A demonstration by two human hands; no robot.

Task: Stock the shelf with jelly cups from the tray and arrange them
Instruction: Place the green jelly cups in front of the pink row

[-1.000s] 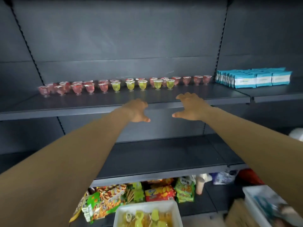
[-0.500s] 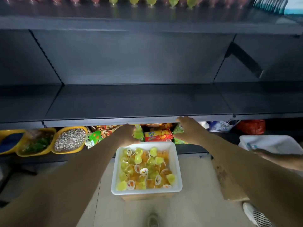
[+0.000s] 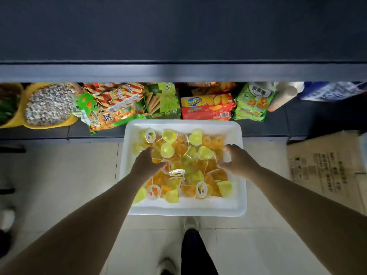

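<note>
Head view: yellow and orange jelly cups (image 3: 184, 161) are heaped in a white tray (image 3: 183, 209) on the floor below the dark shelf (image 3: 182, 73). The left hand (image 3: 148, 165) and right hand (image 3: 238, 163) are spread wide above the heap, nothing gripped.

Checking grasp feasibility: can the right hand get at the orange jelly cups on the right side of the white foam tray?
Probably yes. The right hand hovers, fingers spread, over the open-topped white foam tray; the orange jelly cups lie uncovered on the pile, with nothing between.
</note>
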